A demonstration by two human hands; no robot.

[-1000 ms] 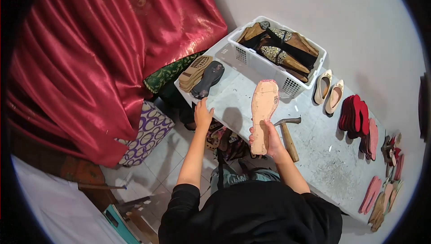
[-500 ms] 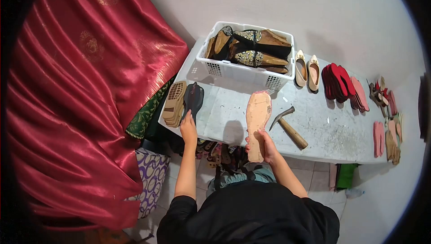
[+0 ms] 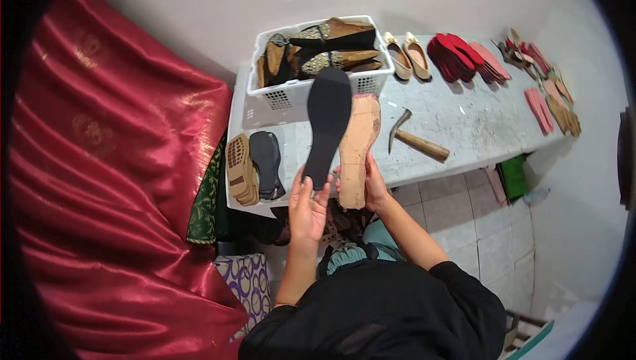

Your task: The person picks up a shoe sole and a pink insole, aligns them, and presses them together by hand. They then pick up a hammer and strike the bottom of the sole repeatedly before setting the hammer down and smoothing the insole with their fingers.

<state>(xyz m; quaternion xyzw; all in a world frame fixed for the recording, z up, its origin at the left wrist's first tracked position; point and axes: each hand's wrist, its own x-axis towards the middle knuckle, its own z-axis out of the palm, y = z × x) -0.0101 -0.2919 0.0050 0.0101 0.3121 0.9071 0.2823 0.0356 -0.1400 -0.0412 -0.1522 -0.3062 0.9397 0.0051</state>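
Note:
A black sole is held by its narrow heel end in my left hand, its wide end raised in front of the basket. Right beside it, my right hand grips a tan insole with pink at its top edge. The two pieces are nearly parallel, the black one slightly overlapping the tan one. Below and left of them, a stack of black soles lies next to a stack of brown soles on the table.
A white basket holds shoes on wooden forms. To its right are cream shoes, red insoles and pink insoles. A hammer lies right of my hands. Red cloth hangs at the left.
My left hand has lifted a black sole from the stack and brought it right, beside the tan insole. The view has shifted, so the table items appear further left and higher.

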